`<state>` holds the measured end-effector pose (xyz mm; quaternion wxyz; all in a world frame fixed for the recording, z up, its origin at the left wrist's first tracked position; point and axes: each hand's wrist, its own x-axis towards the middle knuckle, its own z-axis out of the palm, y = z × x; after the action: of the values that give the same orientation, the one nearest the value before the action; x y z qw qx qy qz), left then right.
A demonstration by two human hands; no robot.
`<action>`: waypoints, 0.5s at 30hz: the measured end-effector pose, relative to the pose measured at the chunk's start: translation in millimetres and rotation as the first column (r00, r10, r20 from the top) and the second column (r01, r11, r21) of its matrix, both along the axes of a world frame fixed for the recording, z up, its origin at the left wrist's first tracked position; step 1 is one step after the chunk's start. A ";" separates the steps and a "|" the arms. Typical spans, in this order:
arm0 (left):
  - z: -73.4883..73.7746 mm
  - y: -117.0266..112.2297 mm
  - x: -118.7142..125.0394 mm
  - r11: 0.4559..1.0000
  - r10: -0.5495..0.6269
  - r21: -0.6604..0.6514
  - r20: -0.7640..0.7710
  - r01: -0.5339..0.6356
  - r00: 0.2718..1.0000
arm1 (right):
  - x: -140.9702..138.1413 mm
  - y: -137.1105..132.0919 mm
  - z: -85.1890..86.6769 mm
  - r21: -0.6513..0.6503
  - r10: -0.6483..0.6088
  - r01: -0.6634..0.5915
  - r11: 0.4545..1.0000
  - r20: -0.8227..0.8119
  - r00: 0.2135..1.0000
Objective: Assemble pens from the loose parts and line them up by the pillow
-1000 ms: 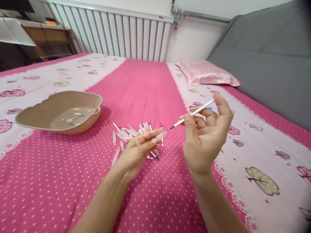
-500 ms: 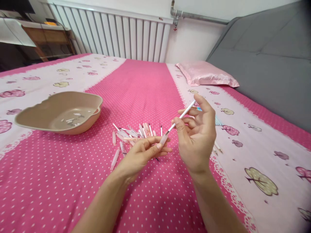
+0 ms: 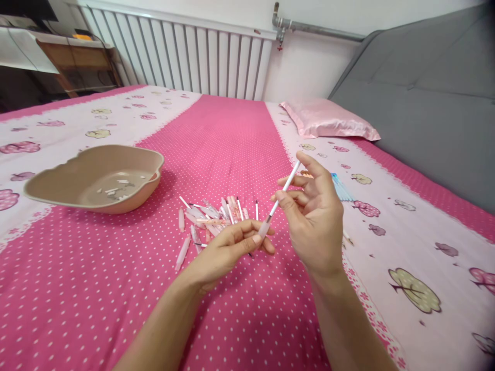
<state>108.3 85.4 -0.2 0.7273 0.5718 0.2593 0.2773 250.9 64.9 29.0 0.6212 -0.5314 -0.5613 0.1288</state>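
Observation:
My left hand [image 3: 242, 242] pinches a short, pale pink translucent pen barrel [image 3: 264, 230] between thumb and fingers. In my right hand [image 3: 311, 216], thumb and fingers hold a slim white pen refill [image 3: 285, 186], the index fingertip resting on its top end. The refill slants down to the left, and its dark tip meets the barrel's upper opening; how far inside it reaches I cannot tell. Behind my left hand, a loose pile of pink pen barrels [image 3: 211, 210] and white refills with dark tips lies on the polka-dot bedspread [image 3: 240, 319].
A beige basin [image 3: 93, 178] holding several small white pieces stands on the left. Several blue pens [image 3: 342, 187] lie beyond my right hand, partly hidden. Farther back are a pink pillow [image 3: 328, 117], a grey headboard [image 3: 417, 98] and a white radiator [image 3: 185, 51].
The white refill has moved down and left and stands steeper, its dark tip now at the barrel's opening. My right index finger has come lower with it.

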 end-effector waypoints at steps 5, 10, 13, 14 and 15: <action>-2.1 0.6 -0.2 1.000 -0.013 -0.009 0.003 0.013 1.000 | 1.6 -0.2 0.2 0.003 0.072 -0.071 0.997 -0.038 0.997; -3.2 1.3 -1.4 1.000 -0.010 -0.010 -0.008 0.010 1.000 | 2.1 -1.8 1.0 -0.021 0.095 -0.097 0.995 -0.051 0.994; -3.1 1.1 -1.8 1.000 -0.011 -0.012 0.010 0.011 1.000 | 1.6 -1.8 1.0 -0.030 0.106 -0.108 0.994 -0.063 0.992; -3.1 1.0 -1.9 1.000 -0.008 -0.014 0.018 0.009 1.000 | 1.3 -1.7 0.9 -0.035 0.113 -0.116 0.993 -0.066 0.991; -3.1 0.8 -2.1 1.000 -0.006 -0.014 0.027 0.006 1.000 | 1.1 -1.6 0.6 -0.042 0.122 -0.125 0.991 -0.069 0.990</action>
<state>106.2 86.2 -3.3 0.7354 0.5637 0.2496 0.2812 252.0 63.3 29.6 0.6178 -0.5053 -0.5692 0.1974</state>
